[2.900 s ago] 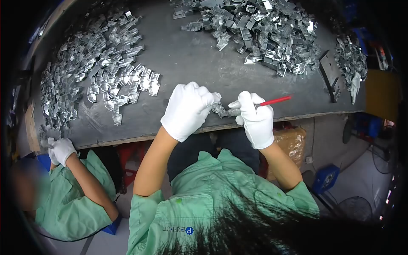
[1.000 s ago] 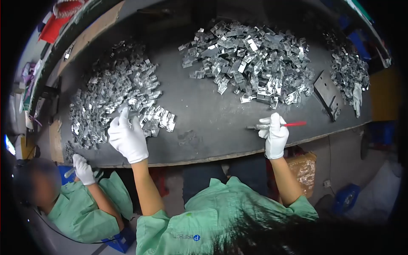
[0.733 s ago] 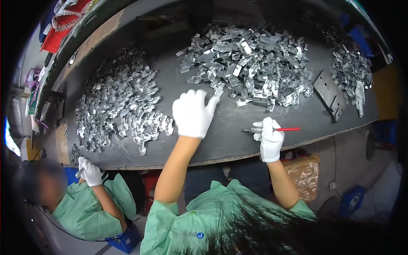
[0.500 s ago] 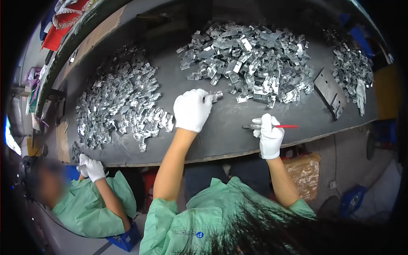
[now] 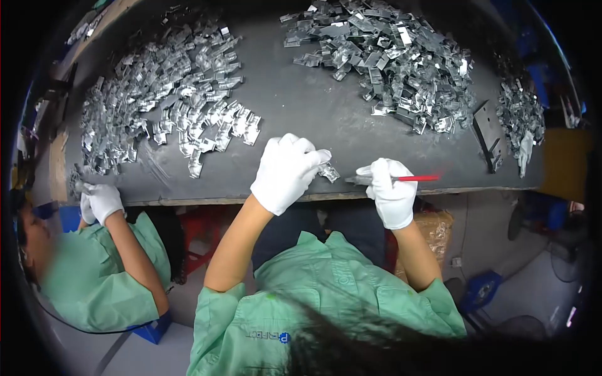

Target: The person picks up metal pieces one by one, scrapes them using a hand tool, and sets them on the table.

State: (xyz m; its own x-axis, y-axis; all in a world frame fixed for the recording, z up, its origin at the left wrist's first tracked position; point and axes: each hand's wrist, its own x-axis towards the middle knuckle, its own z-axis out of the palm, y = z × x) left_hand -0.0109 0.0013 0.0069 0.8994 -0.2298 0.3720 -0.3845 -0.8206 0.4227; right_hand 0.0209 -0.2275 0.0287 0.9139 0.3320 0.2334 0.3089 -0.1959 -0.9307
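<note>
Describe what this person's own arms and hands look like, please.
The left hand and right hand wear plain white gloves that end around the wrist. The forearms are bare up to loose, short light-green sleeves, part of a shirt with a small blue marking. No cables show on either arm.

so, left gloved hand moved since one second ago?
Yes: rightward. The left gloved hand was over the left heap of bent metal parts; now it is right of that heap, holding one bent metal part.
</note>
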